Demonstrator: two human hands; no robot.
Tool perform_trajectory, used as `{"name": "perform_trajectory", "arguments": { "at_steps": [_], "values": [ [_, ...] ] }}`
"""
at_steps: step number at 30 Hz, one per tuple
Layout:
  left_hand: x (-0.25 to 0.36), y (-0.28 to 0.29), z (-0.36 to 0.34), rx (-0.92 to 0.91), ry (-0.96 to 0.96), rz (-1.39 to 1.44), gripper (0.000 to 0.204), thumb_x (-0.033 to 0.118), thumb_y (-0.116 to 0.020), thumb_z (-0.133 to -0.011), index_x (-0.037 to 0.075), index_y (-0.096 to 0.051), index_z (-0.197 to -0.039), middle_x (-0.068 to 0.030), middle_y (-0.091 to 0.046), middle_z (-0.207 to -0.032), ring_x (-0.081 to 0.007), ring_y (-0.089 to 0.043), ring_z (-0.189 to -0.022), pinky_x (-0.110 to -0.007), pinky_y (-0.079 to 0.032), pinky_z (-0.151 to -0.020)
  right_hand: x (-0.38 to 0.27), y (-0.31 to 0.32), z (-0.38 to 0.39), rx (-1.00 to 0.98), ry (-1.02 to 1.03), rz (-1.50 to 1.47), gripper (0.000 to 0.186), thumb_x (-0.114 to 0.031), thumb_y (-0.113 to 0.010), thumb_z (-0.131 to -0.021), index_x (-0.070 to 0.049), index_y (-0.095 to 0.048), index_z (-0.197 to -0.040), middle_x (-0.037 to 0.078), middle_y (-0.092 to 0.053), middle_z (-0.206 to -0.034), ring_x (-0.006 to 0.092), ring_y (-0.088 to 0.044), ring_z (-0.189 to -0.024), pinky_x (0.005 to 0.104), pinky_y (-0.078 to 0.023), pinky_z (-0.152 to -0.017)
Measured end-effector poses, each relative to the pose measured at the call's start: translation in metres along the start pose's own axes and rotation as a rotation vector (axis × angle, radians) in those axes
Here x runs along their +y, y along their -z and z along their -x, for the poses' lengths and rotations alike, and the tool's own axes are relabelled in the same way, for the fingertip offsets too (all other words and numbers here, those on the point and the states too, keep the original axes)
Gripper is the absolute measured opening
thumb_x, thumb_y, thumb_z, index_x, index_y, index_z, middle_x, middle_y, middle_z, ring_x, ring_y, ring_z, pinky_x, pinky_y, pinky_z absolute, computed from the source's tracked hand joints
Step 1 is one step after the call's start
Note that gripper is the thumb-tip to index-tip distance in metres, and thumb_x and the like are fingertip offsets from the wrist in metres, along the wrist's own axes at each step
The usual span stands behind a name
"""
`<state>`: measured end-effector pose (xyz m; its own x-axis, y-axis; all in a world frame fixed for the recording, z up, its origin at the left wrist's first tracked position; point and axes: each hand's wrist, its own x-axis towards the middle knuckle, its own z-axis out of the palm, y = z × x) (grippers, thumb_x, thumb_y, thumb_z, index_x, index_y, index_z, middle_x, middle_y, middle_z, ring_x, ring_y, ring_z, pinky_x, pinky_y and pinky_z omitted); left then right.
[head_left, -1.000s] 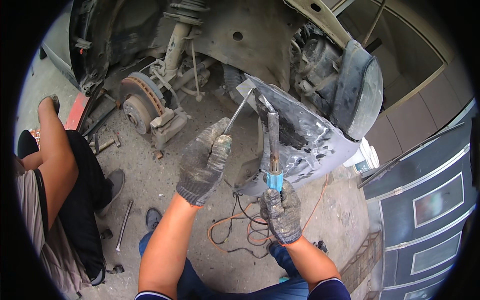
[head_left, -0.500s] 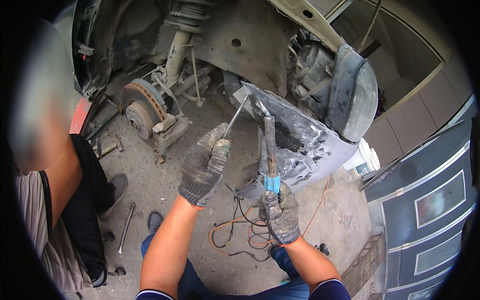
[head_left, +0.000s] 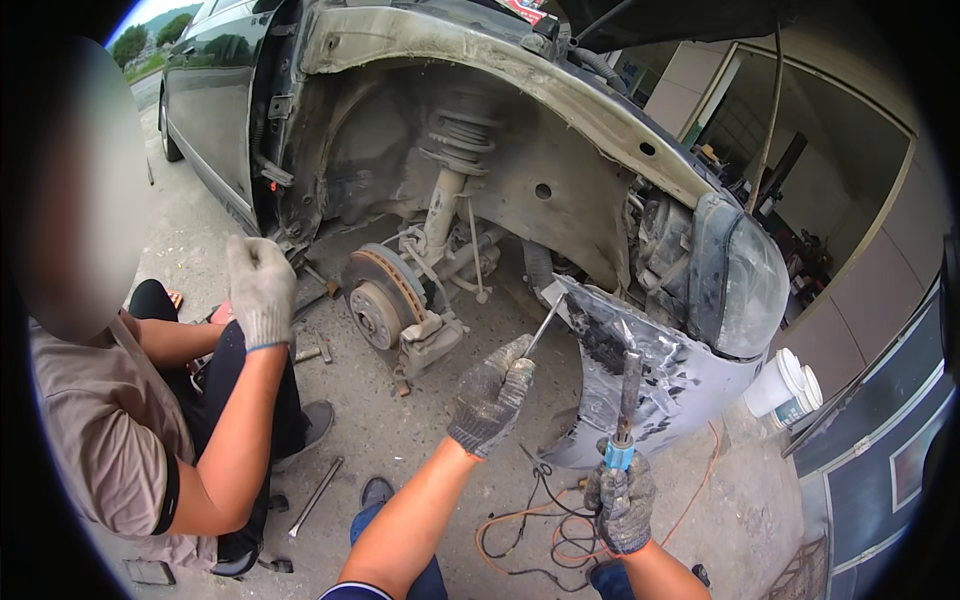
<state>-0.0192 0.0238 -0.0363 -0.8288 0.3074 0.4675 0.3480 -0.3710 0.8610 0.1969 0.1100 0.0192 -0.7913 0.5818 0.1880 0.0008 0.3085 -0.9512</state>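
The left hand (head_left: 492,396) hides the rod (head_left: 544,328)'s lower end.

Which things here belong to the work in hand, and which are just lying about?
In use:
- slim metal rod, held in the left hand
- blue-handled tool, held in the right hand
- scuffed grey panel before them

Apparently lying about:
- long metal bar on the floor
- white buckets beside the panel

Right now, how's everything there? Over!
Left grip on metal rod; right grip on blue-handled tool. Scuffed grey panel by rod's tip. Co-worker's gloved hand off left, apart.
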Motion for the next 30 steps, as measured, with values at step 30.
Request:
{"name": "perform_trajectory", "arguments": {
  "at_steps": [30],
  "values": [
    [-0.014,-0.005,0.005,-0.036,0.057,0.202,0.037,0.014,-0.056,-0.101,0.001,-0.056,-0.136,0.0053,-0.059,-0.093,-0.0033,-0.053,-0.081,-0.019,-0.046,-0.073,-0.040,0.063,0.060,-0.027,0.099,-0.176,0.053,-0.033,-0.073,-0.089,0.001,-0.052,-0.124,-0.002,-0.046,-0.068,0.0087,-0.042,-0.053,0.0225,-0.036,-0.045]
  ]
}}
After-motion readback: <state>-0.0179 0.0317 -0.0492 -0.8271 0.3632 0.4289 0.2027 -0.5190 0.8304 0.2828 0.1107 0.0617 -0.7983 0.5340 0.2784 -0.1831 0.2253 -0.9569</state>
